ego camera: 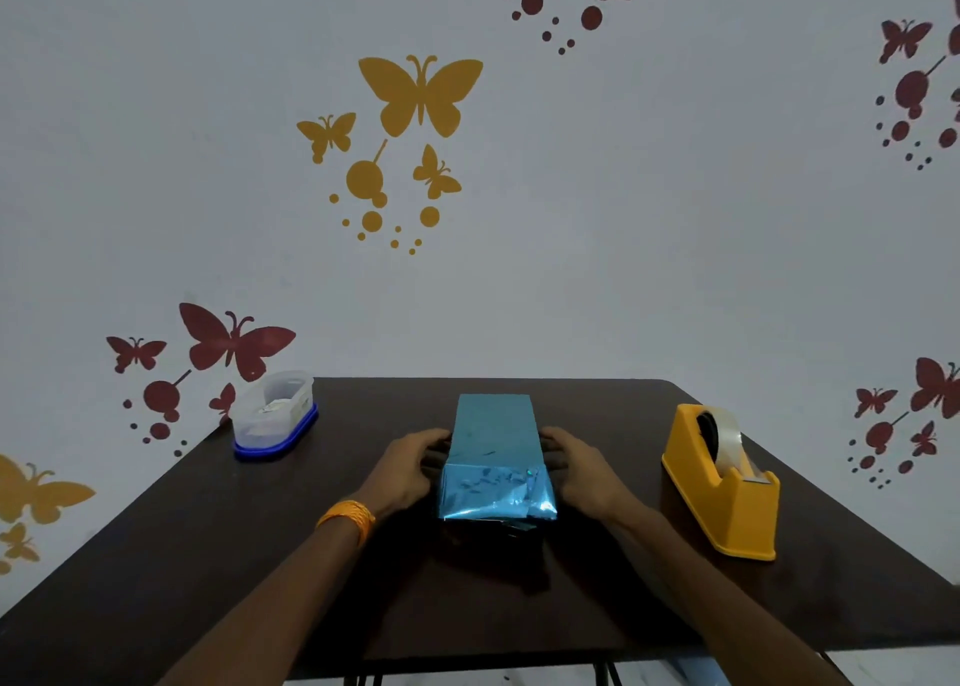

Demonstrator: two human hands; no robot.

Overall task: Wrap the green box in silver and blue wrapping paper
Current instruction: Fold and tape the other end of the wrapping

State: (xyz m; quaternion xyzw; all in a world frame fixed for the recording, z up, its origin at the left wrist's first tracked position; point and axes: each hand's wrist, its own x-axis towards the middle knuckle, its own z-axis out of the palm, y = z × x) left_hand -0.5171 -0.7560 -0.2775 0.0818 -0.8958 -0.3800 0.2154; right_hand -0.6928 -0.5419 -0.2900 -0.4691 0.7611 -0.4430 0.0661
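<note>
A box covered in shiny blue wrapping paper (pixel 493 451) lies lengthwise at the middle of the dark table (pixel 156 555). None of its green surface shows. The paper at its near end is creased and folded down. My left hand (pixel 410 470) presses against the box's left side, an orange band on that wrist. My right hand (pixel 582 470) holds the box's right side. Both hands' fingertips touch the wrapped sides.
An orange tape dispenser (pixel 719 483) with a roll of clear tape stands at the right of the table. A clear plastic container with a blue lid (pixel 272 415) sits upside down at the far left corner. A wall with butterfly stickers rises behind.
</note>
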